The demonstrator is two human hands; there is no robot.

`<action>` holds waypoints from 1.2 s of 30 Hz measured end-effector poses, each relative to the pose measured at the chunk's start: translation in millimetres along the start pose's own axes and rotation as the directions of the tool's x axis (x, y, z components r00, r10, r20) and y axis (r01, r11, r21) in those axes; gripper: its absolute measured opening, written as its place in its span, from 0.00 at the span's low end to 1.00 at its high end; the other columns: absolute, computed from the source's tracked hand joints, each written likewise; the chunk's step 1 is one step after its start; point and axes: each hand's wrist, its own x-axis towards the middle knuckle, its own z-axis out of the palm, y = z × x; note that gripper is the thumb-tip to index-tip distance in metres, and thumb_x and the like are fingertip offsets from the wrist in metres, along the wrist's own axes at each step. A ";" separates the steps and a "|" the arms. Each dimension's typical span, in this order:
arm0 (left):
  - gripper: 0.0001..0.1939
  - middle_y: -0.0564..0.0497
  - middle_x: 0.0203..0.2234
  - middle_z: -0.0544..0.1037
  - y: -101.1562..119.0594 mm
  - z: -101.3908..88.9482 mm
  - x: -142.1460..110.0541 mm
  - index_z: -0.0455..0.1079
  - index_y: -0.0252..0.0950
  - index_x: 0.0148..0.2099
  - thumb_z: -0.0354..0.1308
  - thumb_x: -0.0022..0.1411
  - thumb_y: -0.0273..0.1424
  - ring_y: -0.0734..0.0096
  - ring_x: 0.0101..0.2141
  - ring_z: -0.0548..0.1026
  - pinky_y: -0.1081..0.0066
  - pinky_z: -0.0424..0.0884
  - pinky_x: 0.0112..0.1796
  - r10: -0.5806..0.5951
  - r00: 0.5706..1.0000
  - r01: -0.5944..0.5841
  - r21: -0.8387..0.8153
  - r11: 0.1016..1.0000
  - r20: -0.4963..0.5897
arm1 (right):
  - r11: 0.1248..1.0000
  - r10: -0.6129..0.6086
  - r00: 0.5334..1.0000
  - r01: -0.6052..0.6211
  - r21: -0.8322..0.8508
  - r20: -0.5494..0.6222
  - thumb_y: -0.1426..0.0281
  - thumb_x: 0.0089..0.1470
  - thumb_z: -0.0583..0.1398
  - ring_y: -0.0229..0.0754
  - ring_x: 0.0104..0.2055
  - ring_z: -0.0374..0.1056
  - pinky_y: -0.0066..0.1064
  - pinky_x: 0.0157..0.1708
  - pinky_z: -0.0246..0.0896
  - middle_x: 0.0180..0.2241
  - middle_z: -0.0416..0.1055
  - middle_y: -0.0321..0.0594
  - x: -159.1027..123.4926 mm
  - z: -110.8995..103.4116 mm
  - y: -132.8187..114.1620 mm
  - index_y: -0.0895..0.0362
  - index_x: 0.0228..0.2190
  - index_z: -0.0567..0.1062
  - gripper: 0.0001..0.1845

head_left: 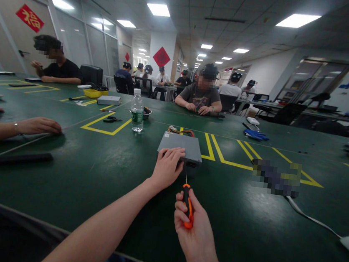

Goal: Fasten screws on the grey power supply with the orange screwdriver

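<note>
A grey metal computer power supply [188, 143] sits on the green table in front of me, its socket side facing me and its bundle of coloured wires [182, 131] at the far side. My left hand [168, 166] grips its near left corner, fingers over the top and the thumb by the front face. In my right hand [191, 217], fingers wrapped round the handle, is an orange and black screwdriver [188, 206]. Its thin shaft points up at the front face near the socket; whether the tip touches a screw is too small to tell.
A water bottle [137, 112] stands beyond my left hand, near a small bowl [146, 112]. Left are a neighbour's hand [44, 126] and a black bar [16, 159]. Right lie a blurred dark strip [274, 178] with a white cable and blue gloves [256, 135]. A person sits opposite.
</note>
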 end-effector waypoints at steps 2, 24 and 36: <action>0.11 0.53 0.51 0.70 0.2 -0.2 0.1 0.62 0.41 0.46 0.50 0.60 0.27 0.68 0.53 0.64 0.61 0.54 0.52 0.003 1.000 -0.003 -0.001 1.000 -0.002 | 1.000 0.014 1.000 -0.014 0.003 0.012 0.70 0.62 0.48 0.23 0.14 0.51 0.12 0.08 0.44 0.24 0.61 0.34 -0.2 0.1 -0.2 0.60 0.31 0.65 0.10; 0.11 0.53 0.51 0.70 -0.7 1.4 -0.1 0.62 0.41 0.46 0.51 0.60 0.27 0.69 0.53 0.64 0.62 0.54 0.52 0.011 1.000 -0.011 0.006 1.000 -0.010 | 1.000 0.013 0.999 -0.012 -0.010 0.044 0.70 0.62 0.49 0.24 0.14 0.49 0.14 0.08 0.45 0.22 0.61 0.33 2.3 0.7 1.9 0.63 0.32 0.67 0.11; 0.11 0.52 0.51 0.71 0.0 0.0 0.3 0.62 0.41 0.46 0.51 0.60 0.27 0.69 0.52 0.65 0.61 0.54 0.52 0.002 1.000 -0.002 0.004 1.000 -0.001 | 1.000 -0.007 0.999 0.006 0.025 0.038 0.71 0.63 0.48 0.22 0.12 0.47 0.12 0.07 0.41 0.22 0.59 0.32 0.9 3.0 2.0 0.63 0.31 0.65 0.12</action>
